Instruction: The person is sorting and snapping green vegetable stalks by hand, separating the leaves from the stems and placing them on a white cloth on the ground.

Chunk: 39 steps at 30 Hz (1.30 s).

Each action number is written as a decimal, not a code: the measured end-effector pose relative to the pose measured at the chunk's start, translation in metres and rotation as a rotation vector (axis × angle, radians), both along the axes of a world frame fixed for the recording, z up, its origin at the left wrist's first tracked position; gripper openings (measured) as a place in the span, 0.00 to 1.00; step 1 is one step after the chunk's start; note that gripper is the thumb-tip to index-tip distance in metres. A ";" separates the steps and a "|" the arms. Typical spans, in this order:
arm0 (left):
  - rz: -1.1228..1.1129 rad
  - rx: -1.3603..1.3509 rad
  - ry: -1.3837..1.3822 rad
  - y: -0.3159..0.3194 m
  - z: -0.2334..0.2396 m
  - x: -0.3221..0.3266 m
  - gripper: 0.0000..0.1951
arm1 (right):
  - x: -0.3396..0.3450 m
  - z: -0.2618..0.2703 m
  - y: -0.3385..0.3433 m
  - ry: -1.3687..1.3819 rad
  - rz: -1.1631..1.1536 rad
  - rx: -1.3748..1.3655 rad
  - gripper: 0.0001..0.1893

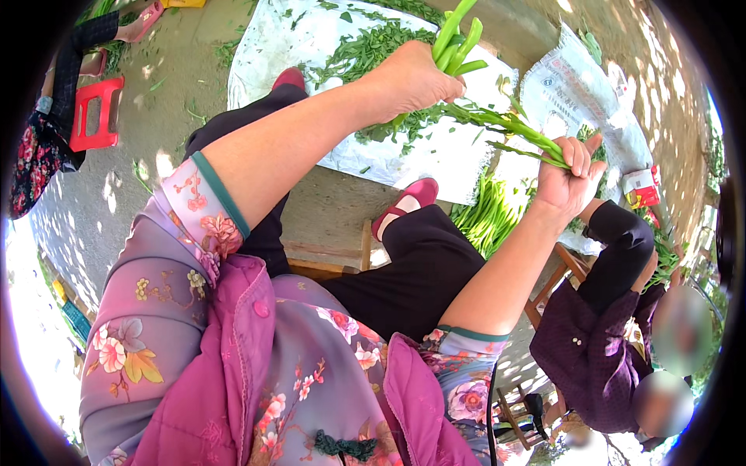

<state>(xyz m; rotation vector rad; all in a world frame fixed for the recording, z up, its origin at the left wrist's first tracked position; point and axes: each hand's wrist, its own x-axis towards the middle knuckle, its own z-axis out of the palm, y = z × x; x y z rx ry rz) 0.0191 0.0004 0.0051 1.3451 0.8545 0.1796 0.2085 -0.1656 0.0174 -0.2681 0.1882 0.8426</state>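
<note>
My left hand (pixel 415 78), at the upper middle, is closed round a bunch of thick green stems (pixel 457 43) whose cut-looking ends point up and away. In my right hand (pixel 566 177), at the right, the fingers grip thinner green stalks (pixel 518 125) that stretch back towards the left hand. Beneath both hands lies a white woven plastic sheet (pixel 344 148), with loose green leaves (pixel 373 52) scattered over it. A pile of long green stalks (pixel 492 209) rests below my right hand, beside my knee.
A red plastic stool (pixel 98 113) stands at the left near a seated person's legs. Another white woven sack (pixel 571 87) lies at the upper right. A co-worker in a dark purple top (pixel 588 349) sits close on the right, near a red and white packet (pixel 641 186).
</note>
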 end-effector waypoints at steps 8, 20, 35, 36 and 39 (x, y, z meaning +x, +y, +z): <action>-0.019 -0.041 -0.005 -0.005 0.000 0.002 0.11 | -0.005 0.003 0.002 -0.032 0.125 0.143 0.26; -0.093 0.059 -0.064 -0.008 -0.012 0.002 0.13 | -0.018 0.001 0.018 0.092 0.288 0.148 0.31; -0.205 0.099 0.065 -0.007 0.004 -0.001 0.17 | -0.017 0.002 0.016 0.094 0.314 0.142 0.31; -0.205 0.098 0.072 -0.006 0.005 -0.001 0.17 | -0.016 0.002 0.015 0.092 0.310 0.140 0.31; -0.211 0.070 0.077 -0.006 0.005 -0.002 0.14 | -0.014 0.001 0.014 0.084 0.302 0.134 0.31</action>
